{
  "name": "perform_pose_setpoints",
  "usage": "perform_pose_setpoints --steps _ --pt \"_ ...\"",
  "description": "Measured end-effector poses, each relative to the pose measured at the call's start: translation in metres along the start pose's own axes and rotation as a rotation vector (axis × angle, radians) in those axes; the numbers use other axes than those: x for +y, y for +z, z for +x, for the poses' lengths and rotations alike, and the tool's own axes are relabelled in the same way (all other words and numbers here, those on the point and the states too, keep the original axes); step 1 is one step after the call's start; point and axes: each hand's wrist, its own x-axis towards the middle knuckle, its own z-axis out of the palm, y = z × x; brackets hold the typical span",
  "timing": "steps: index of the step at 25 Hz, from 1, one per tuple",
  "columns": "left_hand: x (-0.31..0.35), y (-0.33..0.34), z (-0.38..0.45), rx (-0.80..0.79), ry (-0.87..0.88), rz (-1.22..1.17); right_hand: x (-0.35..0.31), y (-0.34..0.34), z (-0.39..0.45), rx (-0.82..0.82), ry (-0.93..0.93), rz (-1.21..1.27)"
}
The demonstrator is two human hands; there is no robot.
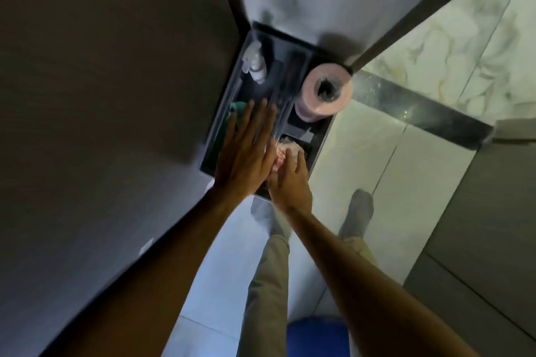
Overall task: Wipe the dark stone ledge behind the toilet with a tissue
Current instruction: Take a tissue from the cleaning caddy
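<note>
A dark organiser box (214, 136) stands in the corner. A pink toilet roll (311, 95) stands in its far right compartment. Crumpled pale pink tissue (281, 149) pokes out of the near right compartment. My right hand (290, 182) is on this tissue, fingers curled around it. My left hand (246, 151) lies flat over the left side of the box, fingers spread and holding nothing. The dark speckled stone ledge (420, 113) runs away to the right of the roll, along the marble wall.
A white pump bottle (255, 64) and a green cloth (236, 110) sit in the box's left compartment. A dark panel (101, 81) fills the left side. Below are pale floor tiles (362, 153), my legs and shoes, and a blue object (316, 336).
</note>
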Motion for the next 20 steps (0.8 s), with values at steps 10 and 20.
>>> perform_pose_setpoints --steps 10,20 --pt "-0.023 0.111 0.048 0.12 0.038 -0.074 0.038 0.079 0.067 0.116 0.065 -0.203" --pt "-0.016 0.063 0.039 0.126 -0.041 -0.075 0.013 0.007 0.02 0.237 0.024 0.171"
